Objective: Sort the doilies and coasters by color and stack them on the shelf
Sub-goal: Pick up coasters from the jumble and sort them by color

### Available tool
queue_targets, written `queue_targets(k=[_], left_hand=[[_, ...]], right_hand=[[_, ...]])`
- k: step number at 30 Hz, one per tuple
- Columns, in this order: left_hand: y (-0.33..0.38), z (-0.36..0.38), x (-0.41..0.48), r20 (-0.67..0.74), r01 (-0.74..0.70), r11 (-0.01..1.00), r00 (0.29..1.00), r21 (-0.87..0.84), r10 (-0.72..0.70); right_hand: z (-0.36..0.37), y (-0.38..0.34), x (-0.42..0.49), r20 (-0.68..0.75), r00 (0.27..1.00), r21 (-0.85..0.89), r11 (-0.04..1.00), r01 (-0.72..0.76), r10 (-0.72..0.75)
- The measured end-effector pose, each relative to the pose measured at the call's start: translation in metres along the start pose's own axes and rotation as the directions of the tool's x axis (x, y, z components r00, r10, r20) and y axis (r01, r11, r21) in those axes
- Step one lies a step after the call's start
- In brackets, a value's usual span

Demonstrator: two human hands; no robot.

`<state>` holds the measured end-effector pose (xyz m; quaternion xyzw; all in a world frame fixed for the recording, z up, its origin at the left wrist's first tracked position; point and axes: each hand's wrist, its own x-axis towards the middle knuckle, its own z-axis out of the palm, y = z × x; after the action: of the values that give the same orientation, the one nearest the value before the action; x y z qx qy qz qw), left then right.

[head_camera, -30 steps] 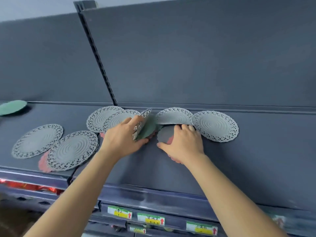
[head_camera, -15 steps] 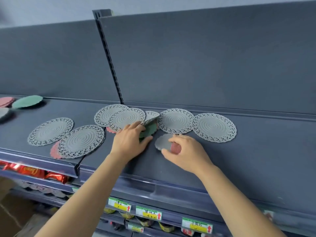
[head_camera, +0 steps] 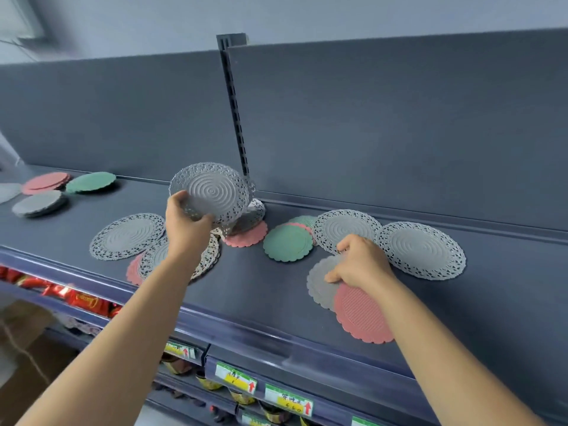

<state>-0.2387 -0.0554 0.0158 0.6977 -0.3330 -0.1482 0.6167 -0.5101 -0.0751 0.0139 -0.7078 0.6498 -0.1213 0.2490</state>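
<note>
A grey round lace-edged doily [head_camera: 212, 192] is being gripped at its lower edge by the left hand [head_camera: 184, 226] and held tilted above the dark grey metal shelf [head_camera: 261, 287]. The right hand [head_camera: 359, 262] is being rested, fingers curled, on a grey scalloped round coaster [head_camera: 319, 284] that overlaps a pink scalloped round coaster [head_camera: 362, 315]; whether it is actually pinched cannot be told. A green scalloped coaster [head_camera: 287, 242] is lying between the hands. 2 flat grey doilies [head_camera: 421, 250] are touching behind the right hand. A pink stack [head_camera: 46, 182], green stack [head_camera: 90, 182] and grey stack [head_camera: 38, 202] are sitting far left.
</note>
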Motion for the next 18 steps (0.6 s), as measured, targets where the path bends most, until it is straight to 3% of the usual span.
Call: queue_targets(k=[3, 5, 9, 11, 13, 15, 18], left_hand=[[0.002, -0.013, 0.019, -0.069, 0.122, 0.976, 0.988, -0.182, -0.136], [0.002, -0.022, 0.03, -0.082, 0.194, 0.939, 0.971, -0.285, -0.225], [-0.01, -0.044, 0.059, -0.077, 0.278, 0.913, 0.946, -0.297, -0.313], [-0.019, -0.055, 0.072, -0.127, 0.248, 0.968, 0.96, -0.029, -0.25], [-0.023, -0.062, 0.079, -0.133, 0.152, 0.961, 0.983, 0.23, -0.124], [-0.022, -0.063, 0.084, -0.123, 0.059, 0.983, 0.992, 0.172, -0.038], [-0.007, -0.055, 0.093, -0.043, -0.064, 0.991, 0.997, -0.114, 0.06]], right_hand=[[0.001, -0.008, 0.012, 0.015, 0.999, 0.226, 0.974, 0.03, -0.034], [0.004, -0.019, 0.02, -0.004, 0.996, 0.428, 0.9, 0.079, -0.086], [0.012, -0.045, 0.036, -0.097, 0.991, 0.638, 0.758, 0.133, -0.093], [0.017, -0.054, 0.044, -0.109, 0.993, 0.625, 0.774, 0.104, -0.046], [0.022, -0.062, 0.049, -0.096, 0.995, 0.593, 0.803, 0.061, -0.005], [0.025, -0.069, 0.051, -0.057, 0.998, 0.594, 0.804, 0.04, -0.008], [0.032, -0.079, 0.052, 0.025, 1.0, 0.691, 0.722, -0.027, 0.013]])
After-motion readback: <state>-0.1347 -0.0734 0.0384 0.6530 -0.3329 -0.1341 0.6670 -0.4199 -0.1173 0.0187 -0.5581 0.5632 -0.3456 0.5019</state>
